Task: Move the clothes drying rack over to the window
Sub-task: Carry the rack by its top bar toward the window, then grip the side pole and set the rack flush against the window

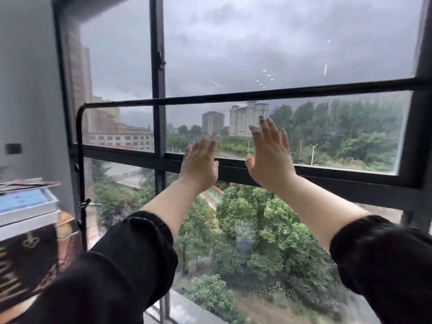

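Rack [233,97] is seen standing just before the window [280,54] (apparently its intended spot). Left hand [199,163] and right hand [268,155] are raised with fingers spread, nothing gripped, likely released.

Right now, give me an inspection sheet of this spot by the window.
Surface: floor not in view.
Job's things: black drying rack stands against the window; its top bar crosses the glass.
Clutter: stacked boxes at left, beside the rack's upright.
Hands: left hand and right hand raised, open, holding nothing; whether they touch the glass, cannot tell.
Cables: nothing seen.
Surroundings: grey wall with a dark switch plate; trees and buildings outside.
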